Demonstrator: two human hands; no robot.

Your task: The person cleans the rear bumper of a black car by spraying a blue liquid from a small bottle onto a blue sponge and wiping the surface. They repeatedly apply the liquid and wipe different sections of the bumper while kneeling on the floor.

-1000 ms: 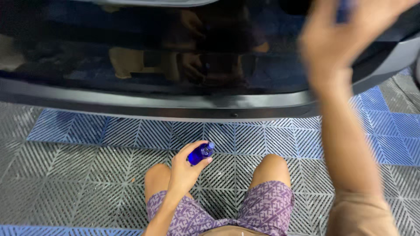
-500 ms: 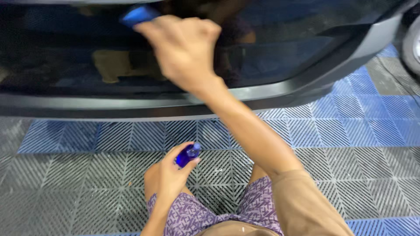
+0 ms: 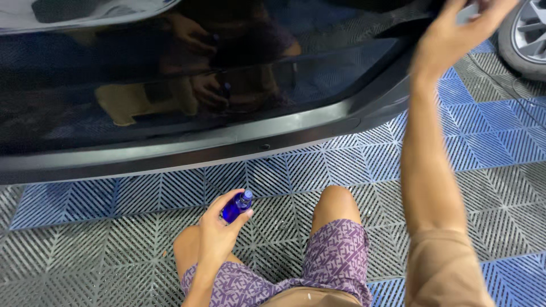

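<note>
My left hand [image 3: 217, 232] is low in the middle, above my left knee, and grips a small blue bottle [image 3: 235, 206] with its pale cap pointing up and right. My right hand [image 3: 455, 33] is stretched up to the top right, against the glossy black car panel [image 3: 170, 85]. Its fingers curl around a small pad [image 3: 468, 13], only a pale sliver of which shows between them. A grey sill trim [image 3: 227, 145] runs along the bottom of the panel. The panel reflects my crouched figure.
I squat on ribbed floor tiles, grey [image 3: 68, 256] under me and blue [image 3: 483, 136] along the car. My knees [image 3: 336, 199] in purple patterned shorts point at the sill. A car wheel [image 3: 526, 34] stands at the top right corner.
My right hand has swept along the panel, from upper left of centre to the far upper right. The left hand stays low with the bottle.
</note>
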